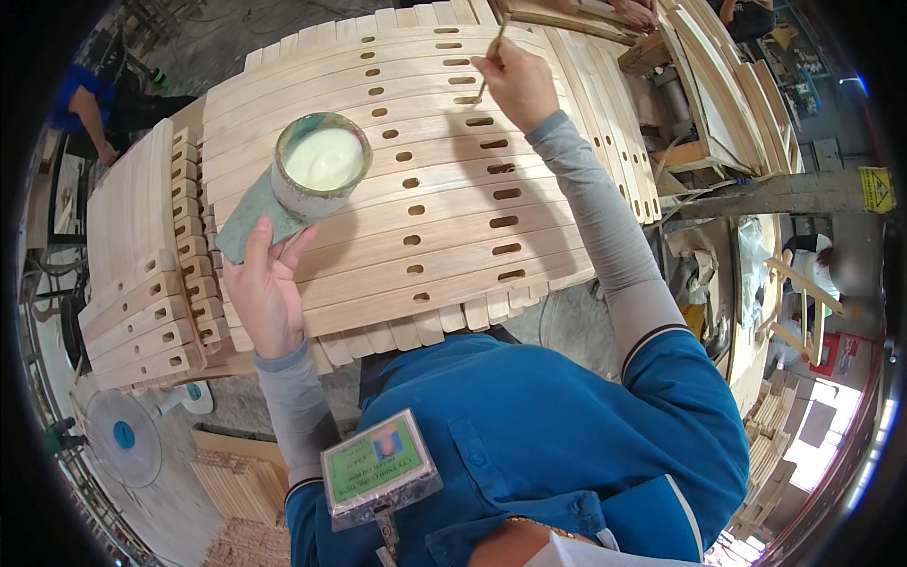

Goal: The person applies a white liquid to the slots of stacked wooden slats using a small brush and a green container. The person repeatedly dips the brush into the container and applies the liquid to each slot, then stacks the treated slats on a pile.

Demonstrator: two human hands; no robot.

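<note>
My left hand [269,288] grips a round cup [300,200] by its flat grey-green handle [248,222]. Thick creamy-white stuff that looks like glue [324,159] fills much of the cup, and its rim is crusted. The cup is held above a broad layer of pale wooden slats [316,257] laid side by side, with oval slots in two rows. Farther off to the right, my right hand [520,85] pinches a thin stick [483,91]. Its lower tip points down at a slot [467,100] in the right row; whether it touches the wood I cannot tell.
More slotted slats [132,274] are stacked at the left, and others [600,113] lie to the right. A wooden rack [704,104] holds long pieces at the far right. A fan [123,435] stands low at left. Another person [90,104] is at the far left.
</note>
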